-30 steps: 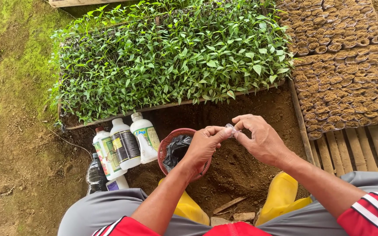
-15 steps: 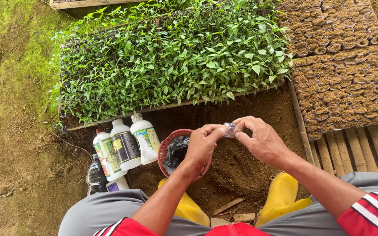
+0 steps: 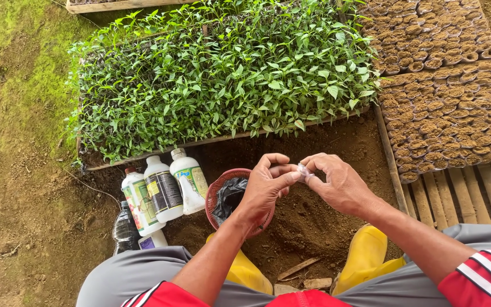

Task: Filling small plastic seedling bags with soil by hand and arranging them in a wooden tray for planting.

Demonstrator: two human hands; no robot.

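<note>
Single head view, steeply downward, close over lap, facing seedling bed [image 3: 223,79].

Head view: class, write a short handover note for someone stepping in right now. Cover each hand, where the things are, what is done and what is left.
Left hand and right hand: both pinch one small clear bag between the fingers, above bare soil.
Red basket with a black bag sits under the left wrist; bottles stand left of it.
Done: seedling tray is leafy; soil-filled pots lie to the right.
Left: the small bag holds no soil yet.
</note>
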